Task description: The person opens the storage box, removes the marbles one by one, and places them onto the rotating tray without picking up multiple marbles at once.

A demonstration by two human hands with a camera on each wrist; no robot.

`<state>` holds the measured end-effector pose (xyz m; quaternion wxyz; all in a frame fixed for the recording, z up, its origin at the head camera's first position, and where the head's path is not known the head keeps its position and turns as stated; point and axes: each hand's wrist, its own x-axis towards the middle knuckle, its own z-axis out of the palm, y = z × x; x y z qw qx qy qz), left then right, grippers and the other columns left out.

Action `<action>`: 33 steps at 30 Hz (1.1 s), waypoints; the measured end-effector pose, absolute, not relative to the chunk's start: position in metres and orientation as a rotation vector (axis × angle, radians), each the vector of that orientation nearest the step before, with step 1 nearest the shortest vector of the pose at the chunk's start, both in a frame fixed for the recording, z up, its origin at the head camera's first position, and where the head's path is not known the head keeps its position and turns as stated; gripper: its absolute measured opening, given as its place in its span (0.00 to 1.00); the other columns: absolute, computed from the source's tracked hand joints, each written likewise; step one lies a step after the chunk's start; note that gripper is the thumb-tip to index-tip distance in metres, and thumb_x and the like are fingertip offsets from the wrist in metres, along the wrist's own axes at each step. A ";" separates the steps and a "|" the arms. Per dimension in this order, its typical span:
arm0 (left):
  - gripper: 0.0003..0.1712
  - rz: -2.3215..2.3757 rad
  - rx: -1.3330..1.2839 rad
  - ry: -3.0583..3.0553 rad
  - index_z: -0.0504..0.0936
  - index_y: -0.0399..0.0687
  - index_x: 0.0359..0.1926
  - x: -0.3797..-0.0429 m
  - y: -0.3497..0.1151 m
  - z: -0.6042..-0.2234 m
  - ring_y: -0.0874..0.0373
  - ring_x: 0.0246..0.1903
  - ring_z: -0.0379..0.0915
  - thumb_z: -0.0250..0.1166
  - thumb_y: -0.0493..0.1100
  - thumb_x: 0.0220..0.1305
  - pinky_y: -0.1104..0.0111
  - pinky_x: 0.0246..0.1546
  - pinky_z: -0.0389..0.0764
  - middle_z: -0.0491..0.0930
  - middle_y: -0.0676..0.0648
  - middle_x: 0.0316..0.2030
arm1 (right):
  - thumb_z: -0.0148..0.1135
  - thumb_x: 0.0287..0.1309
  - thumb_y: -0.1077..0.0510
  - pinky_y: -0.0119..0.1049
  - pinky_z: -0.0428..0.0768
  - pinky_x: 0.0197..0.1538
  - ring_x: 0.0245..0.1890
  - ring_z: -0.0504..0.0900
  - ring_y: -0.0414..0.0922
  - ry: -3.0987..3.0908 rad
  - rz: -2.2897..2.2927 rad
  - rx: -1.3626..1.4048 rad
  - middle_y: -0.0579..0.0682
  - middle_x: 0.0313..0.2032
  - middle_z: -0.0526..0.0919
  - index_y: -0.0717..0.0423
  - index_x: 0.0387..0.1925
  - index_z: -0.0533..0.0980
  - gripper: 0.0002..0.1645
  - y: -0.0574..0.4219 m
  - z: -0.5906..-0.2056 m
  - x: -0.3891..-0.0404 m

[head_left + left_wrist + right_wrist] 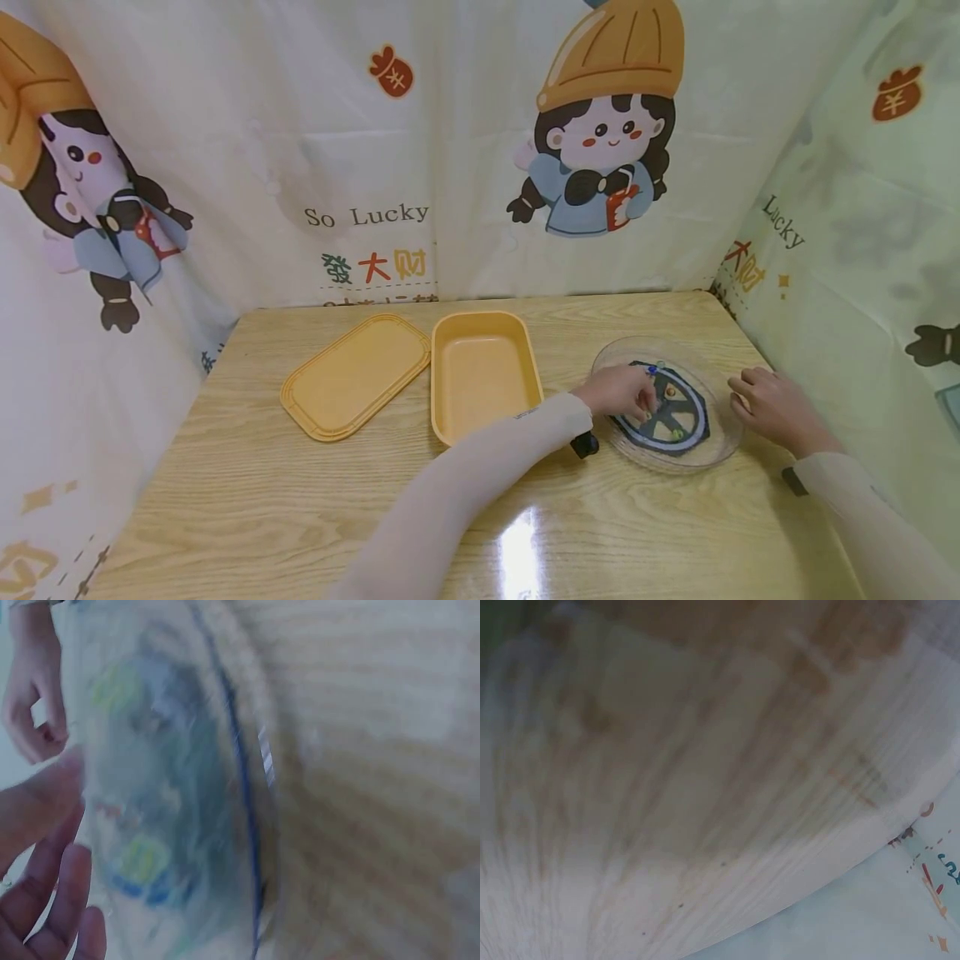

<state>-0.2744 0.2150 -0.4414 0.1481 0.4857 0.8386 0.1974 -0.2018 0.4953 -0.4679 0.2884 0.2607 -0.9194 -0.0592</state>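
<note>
A clear round dish (723, 446) stands at the right of the table. Inside it lies a dark, many-sided piece with a pale ring and spokes (678, 421). Small coloured pieces sit on that: a blue one (652, 369), an amber one (671, 392) and a yellow-green one (677, 434). My left hand (618, 390) reaches over the dish's left side, fingers pointing down. In the left wrist view its fingers (71, 881) are loosely bent, and I see nothing between them. Beside the dish's right rim, my right hand (783, 408) hangs with loosely curled fingers, holding nothing visible.
A yellow rectangular box (487, 392) without its lid stands left of the dish. Its yellow lid (360, 375) lies flat, touching the box's left side. Printed curtains (480, 167) rise behind and at both sides of the wooden table (247, 500).
</note>
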 end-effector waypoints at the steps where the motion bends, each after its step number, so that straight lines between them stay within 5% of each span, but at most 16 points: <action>1: 0.04 0.571 1.386 2.430 0.86 0.61 0.32 -0.272 0.216 -0.443 0.77 0.30 0.71 0.70 0.46 0.54 0.84 0.30 0.70 0.79 0.65 0.34 | 0.48 0.54 0.57 0.39 0.58 0.20 0.19 0.65 0.47 -2.454 -0.155 0.696 0.47 0.17 0.64 0.54 0.20 0.65 0.10 0.495 -0.468 -0.202; 15: 0.04 0.490 1.416 2.622 0.83 0.66 0.28 -0.258 0.222 -0.468 0.78 0.25 0.67 0.70 0.53 0.51 0.84 0.25 0.67 0.78 0.68 0.32 | 0.41 0.59 0.54 0.41 0.59 0.20 0.19 0.66 0.49 -2.423 -0.136 0.699 0.49 0.18 0.65 0.55 0.21 0.66 0.15 0.496 -0.473 -0.204; 28: 0.06 0.495 1.384 2.639 0.85 0.66 0.32 -0.258 0.223 -0.471 0.78 0.26 0.68 0.71 0.53 0.50 0.84 0.23 0.67 0.80 0.68 0.33 | 0.48 0.53 0.57 0.40 0.59 0.20 0.19 0.65 0.47 -2.428 -0.127 0.696 0.48 0.18 0.65 0.55 0.21 0.67 0.09 0.496 -0.473 -0.203; 33: 0.08 0.497 1.359 2.625 0.85 0.66 0.34 -0.259 0.221 -0.465 0.78 0.27 0.68 0.71 0.54 0.50 0.84 0.25 0.67 0.79 0.68 0.30 | 0.43 0.59 0.54 0.40 0.59 0.20 0.19 0.66 0.47 -2.429 -0.123 0.696 0.48 0.18 0.65 0.55 0.21 0.67 0.14 0.496 -0.472 -0.203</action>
